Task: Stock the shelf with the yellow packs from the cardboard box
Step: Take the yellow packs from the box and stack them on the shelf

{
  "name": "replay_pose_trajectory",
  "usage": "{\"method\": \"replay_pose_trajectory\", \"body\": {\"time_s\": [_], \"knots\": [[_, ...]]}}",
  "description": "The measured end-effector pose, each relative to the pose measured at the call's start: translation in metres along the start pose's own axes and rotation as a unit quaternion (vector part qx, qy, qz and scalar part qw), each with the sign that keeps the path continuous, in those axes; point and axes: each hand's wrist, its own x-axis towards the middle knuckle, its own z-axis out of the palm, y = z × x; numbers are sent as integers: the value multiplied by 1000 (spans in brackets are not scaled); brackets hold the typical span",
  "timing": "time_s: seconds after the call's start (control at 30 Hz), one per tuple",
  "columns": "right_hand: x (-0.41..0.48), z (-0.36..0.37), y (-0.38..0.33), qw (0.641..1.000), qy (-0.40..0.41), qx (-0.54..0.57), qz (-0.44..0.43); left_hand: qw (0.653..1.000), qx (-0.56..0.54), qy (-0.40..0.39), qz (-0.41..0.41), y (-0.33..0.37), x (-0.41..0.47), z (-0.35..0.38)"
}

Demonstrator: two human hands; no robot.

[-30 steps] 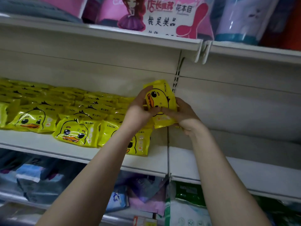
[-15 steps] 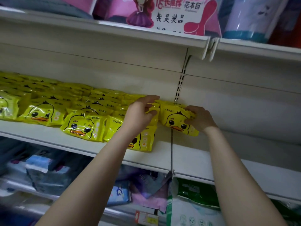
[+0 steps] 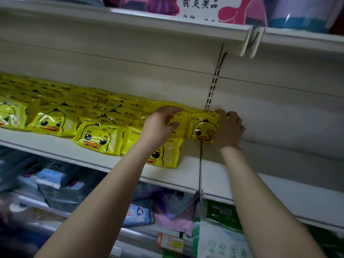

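Pack point(image 3: 202, 127) reads CKaK | right grip point(image 3: 229, 130) holds it | left grip point(image 3: 158, 127) relaxed, empty

Light is dim and flat, with a dull greenish-grey cast over the white shelf point(image 3: 61, 146). Small white glints sit on the shiny wrap of the yellow packs point(image 3: 96, 136). Soft shade lies under the upper shelf point(image 3: 130, 21). The wide lens bows the shelf edges toward the corners. The lower goods point(image 3: 55, 187) at bottom left are smeared and out of focus.
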Motion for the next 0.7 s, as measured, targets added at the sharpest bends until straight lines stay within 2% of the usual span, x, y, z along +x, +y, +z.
{"method": "replay_pose_trajectory", "body": {"time_s": [0.13,0.33,0.47,0.7], "knots": [[-7,-17,-18,993,16,113,-10,1000,-6,6,2,1,-1,0],[-32,-36,-55,958,36,275,-71,999,-12,32,3,5,-7,-8],[-49,-41,-89,943,43,314,-97,997,-33,64,8,0,-17,-26],[-79,-40,-162,941,31,305,-141,993,-29,115,-1,-30,-42,-94]]}}
